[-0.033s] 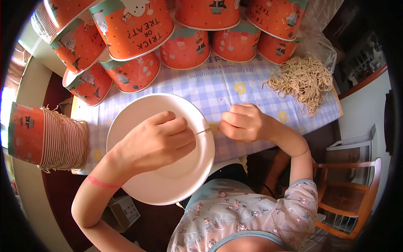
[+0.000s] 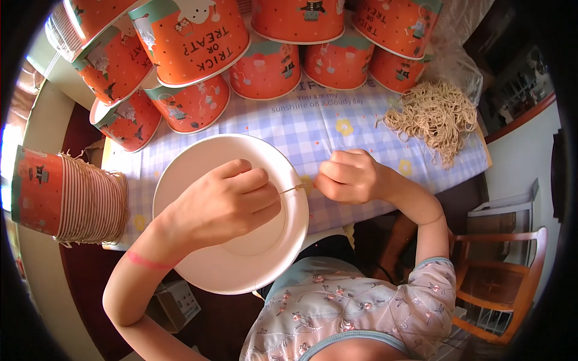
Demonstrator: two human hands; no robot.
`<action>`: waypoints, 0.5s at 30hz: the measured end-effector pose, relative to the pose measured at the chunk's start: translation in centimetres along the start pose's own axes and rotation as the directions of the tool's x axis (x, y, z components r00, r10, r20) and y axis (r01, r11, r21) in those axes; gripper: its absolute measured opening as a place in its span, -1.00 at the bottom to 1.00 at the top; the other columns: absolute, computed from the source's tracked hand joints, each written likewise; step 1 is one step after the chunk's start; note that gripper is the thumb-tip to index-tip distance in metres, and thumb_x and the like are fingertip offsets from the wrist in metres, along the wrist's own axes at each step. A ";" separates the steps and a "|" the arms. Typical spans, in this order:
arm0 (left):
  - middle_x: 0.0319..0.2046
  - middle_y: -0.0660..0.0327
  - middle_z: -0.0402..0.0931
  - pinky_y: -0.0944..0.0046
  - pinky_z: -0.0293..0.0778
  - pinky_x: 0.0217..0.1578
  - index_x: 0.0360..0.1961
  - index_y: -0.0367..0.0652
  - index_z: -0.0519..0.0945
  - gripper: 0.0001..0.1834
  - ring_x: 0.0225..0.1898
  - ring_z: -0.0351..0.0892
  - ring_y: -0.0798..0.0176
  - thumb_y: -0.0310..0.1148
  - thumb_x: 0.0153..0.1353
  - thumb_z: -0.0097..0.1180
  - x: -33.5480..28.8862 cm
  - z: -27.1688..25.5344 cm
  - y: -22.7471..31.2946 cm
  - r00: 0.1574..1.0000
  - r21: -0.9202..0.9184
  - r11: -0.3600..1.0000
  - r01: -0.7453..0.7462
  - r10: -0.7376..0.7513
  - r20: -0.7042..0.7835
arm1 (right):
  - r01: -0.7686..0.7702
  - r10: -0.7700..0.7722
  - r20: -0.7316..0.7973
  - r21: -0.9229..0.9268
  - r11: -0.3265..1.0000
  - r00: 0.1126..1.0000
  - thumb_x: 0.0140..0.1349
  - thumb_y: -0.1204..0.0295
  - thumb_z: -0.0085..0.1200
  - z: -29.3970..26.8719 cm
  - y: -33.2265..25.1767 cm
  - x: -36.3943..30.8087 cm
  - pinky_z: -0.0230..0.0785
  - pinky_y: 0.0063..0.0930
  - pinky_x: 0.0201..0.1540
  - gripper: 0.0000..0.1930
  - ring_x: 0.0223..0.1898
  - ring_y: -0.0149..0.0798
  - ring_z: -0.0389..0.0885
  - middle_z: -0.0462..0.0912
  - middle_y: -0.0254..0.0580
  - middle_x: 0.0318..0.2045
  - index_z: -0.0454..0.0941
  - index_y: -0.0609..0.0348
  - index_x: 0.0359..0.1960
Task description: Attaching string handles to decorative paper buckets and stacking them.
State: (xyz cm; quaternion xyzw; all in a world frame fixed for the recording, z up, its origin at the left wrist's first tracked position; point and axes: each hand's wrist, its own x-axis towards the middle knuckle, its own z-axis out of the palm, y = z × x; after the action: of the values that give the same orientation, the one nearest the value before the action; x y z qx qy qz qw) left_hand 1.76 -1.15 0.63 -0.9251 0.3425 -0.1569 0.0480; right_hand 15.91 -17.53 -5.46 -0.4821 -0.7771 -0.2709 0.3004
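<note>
A thin beige cord (image 2: 296,188) runs taut between my two closed hands. My left hand (image 2: 232,195) grips one end above a white round paper bucket (image 2: 265,265), whose pale inside faces up. Beside the bucket's right rim, my right hand (image 2: 348,175) is closed on the other end of the cord. The cord crosses the bucket's right edge, where a small knot or thicker bit shows. Fingertips of both hands are hidden behind the knuckles. The bucket stands at the table's near edge, partly over my lap.
Orange printed paper buckets (image 2: 189,45) are piled upside down along the back. A nested stack (image 2: 72,195) with cords round its rims lies at left. A heap of beige cord (image 2: 436,117) rests at right on the checked tablecloth (image 2: 337,138). A wooden chair (image 2: 500,271) stands lower right.
</note>
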 end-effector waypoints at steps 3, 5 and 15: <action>-0.64 0.38 0.22 0.47 0.25 -0.47 -0.64 -0.13 0.38 -0.85 -0.50 0.23 0.43 -0.43 -0.40 -0.06 -0.1 0.2 -0.1 1.000 -0.034 0.999 0.010 -0.010 -0.021 | 0.035 -0.035 0.009 -0.029 0.999 0.999 -0.33 0.58 -0.06 -0.3 0.1 0.0 0.19 -0.68 -0.77 -0.83 -0.63 -0.43 0.26 0.24 -0.30 -0.61 0.29 0.20 -0.58; -0.64 0.37 0.21 0.47 0.25 -0.48 -0.64 -0.13 0.38 -0.85 -0.51 0.23 0.42 -0.43 -0.40 -0.06 -0.2 0.2 -0.2 1.000 -0.041 0.999 0.017 -0.018 -0.017 | 0.050 -0.049 0.043 -0.029 0.998 0.998 -0.35 0.59 -0.05 -0.3 0.2 0.0 0.20 -0.69 -0.77 -0.82 -0.64 -0.43 0.25 0.22 -0.29 -0.61 0.28 0.20 -0.59; -0.64 0.31 0.22 0.43 0.27 -0.50 -0.64 -0.17 0.35 -0.86 -0.51 0.26 0.38 -0.45 -0.38 -0.07 -1.2 0.4 0.0 0.999 -0.031 0.999 0.032 -0.033 -0.014 | 0.071 -0.069 0.043 -0.033 0.997 0.997 -0.32 0.58 -0.05 -0.1 -0.1 0.1 0.21 -0.69 -0.77 -0.81 -0.65 -0.41 0.26 0.20 -0.28 -0.63 0.26 0.21 -0.58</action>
State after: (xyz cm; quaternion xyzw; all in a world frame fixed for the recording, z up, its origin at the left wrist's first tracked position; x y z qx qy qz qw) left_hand 1.03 -0.35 -0.02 -0.9300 0.3301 -0.1590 0.0287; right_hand 15.80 -17.57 -5.37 -0.4653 -0.7950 -0.2842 0.2660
